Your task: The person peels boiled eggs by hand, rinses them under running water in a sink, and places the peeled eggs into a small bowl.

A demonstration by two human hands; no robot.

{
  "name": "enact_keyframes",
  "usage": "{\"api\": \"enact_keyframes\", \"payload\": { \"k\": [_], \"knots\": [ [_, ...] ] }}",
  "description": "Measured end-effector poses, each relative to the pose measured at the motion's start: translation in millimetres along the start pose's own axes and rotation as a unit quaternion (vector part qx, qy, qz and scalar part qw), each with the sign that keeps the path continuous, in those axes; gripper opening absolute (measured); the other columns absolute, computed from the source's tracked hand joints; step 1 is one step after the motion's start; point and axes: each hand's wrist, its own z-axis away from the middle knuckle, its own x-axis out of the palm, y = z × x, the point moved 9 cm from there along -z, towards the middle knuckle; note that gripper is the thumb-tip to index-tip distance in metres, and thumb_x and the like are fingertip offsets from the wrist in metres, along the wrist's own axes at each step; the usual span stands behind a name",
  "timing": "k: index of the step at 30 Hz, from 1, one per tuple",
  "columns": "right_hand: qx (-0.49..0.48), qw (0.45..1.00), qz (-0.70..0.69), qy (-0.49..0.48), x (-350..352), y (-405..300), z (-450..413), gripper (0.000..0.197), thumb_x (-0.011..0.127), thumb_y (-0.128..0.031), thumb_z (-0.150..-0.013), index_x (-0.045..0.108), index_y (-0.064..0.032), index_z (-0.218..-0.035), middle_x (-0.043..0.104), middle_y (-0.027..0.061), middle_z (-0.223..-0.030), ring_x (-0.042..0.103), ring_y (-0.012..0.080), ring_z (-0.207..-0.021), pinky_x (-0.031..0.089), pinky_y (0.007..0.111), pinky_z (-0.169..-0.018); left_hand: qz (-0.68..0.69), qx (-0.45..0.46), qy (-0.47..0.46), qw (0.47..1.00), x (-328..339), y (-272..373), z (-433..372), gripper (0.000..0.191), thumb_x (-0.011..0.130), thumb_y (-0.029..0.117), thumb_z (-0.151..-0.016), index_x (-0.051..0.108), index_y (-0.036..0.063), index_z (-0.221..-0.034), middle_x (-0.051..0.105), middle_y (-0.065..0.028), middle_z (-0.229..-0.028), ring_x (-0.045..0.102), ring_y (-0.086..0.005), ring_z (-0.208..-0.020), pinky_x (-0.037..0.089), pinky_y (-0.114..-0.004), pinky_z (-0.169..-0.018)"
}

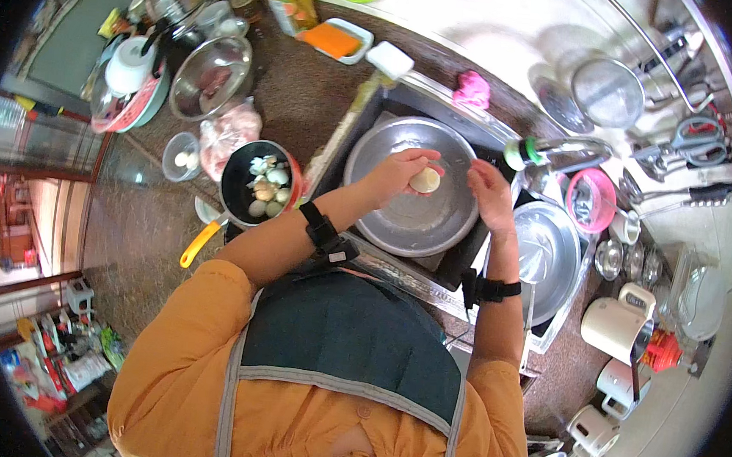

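Observation:
My left hand (402,172) holds a pale, smooth egg (425,180), which looks peeled, above a wide metal basin (358,209). Over the basin's right rim is my right hand (490,194), its fingers bent and its palm turned from view, so whether it holds something small is hidden. The basin sits in a dark sink (407,97). Left of the sink, a black-lined saucepan (235,181) with a yellow handle (201,245) contains several eggs (273,187) and what look like shell pieces. Beyond it, a clear plastic cup (168,158) holds small whitish pieces.
A faucet (559,151) reaches in from the sink's right. Another metal basin (561,261) stands beside it. Left of the sink are a bagged pinkish item (233,131) and a metal bowl (189,66). A pink cloth (472,89) lies on the back edge.

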Motion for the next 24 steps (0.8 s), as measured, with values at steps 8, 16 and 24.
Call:
{"api": "enact_keyframes", "payload": {
  "k": [8,16,24],
  "knots": [
    [0.074,0.98,-0.165,-0.087,136,-60,42,0.033,0.055,-0.026,-0.101,0.063,0.0004,-0.12,0.069,0.008,-0.102,0.067,0.0138,-0.082,0.054,0.025,-0.071,0.027,0.008,-0.015,0.999,-51,13,69,0.043,0.053,0.026,-0.1,0.05,0.0046,-0.136,0.06,-0.0091,-0.125,0.059,-0.0176,-0.112,0.052,-0.035,-0.094],
    [0.039,0.98,-0.118,-0.152,217,-96,45,0.03,0.056,-0.024,-0.1,0.066,-0.0013,-0.118,0.069,0.0071,-0.093,0.065,0.0129,-0.075,0.053,0.027,-0.069,-0.317,0.188,0.041,0.929,-104,88,150,0.053,0.075,0.015,-0.08,0.059,0.0035,-0.129,0.063,-0.0096,-0.12,0.06,-0.0171,-0.108,0.049,-0.031,-0.094],
    [0.048,0.979,0.085,-0.18,253,-88,47,0.031,0.061,-0.02,-0.095,0.065,-0.0027,-0.12,0.071,0.0086,-0.096,0.066,0.0144,-0.077,0.052,0.028,-0.071,-0.436,0.213,0.311,0.817,-290,171,255,0.047,0.08,0.02,-0.077,0.065,0.0112,-0.12,0.067,-0.0075,-0.113,0.065,-0.0161,-0.098,0.053,-0.029,-0.086]
  ]
}}
